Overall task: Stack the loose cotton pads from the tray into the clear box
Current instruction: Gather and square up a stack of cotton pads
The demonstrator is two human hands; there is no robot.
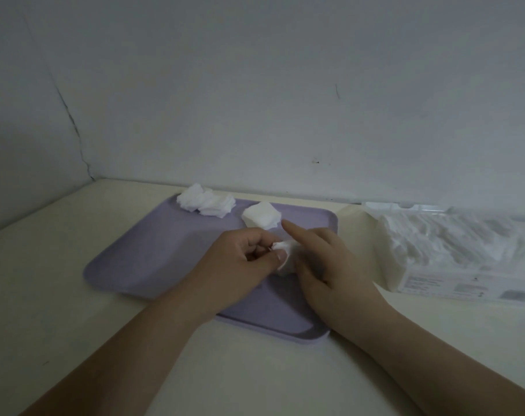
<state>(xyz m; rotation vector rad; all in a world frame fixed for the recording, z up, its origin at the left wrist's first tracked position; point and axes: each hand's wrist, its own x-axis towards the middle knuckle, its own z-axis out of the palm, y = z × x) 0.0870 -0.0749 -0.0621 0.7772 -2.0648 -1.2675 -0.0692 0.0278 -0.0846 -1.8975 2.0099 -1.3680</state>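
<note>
A lilac tray lies on the cream table. At its far left corner is a loose heap of white cotton pads. A neater stack of pads stands at the tray's far middle. Over the tray's centre my left hand pinches a small bunch of pads between thumb and fingers. My right hand touches the same bunch from the right, index finger stretched out toward the neat stack. A clear box lying to the right of the tray holds many white pads.
The table runs into a wall corner at the far left, and the grey wall rises just behind the tray and the box. The box carries a printed label on its near side.
</note>
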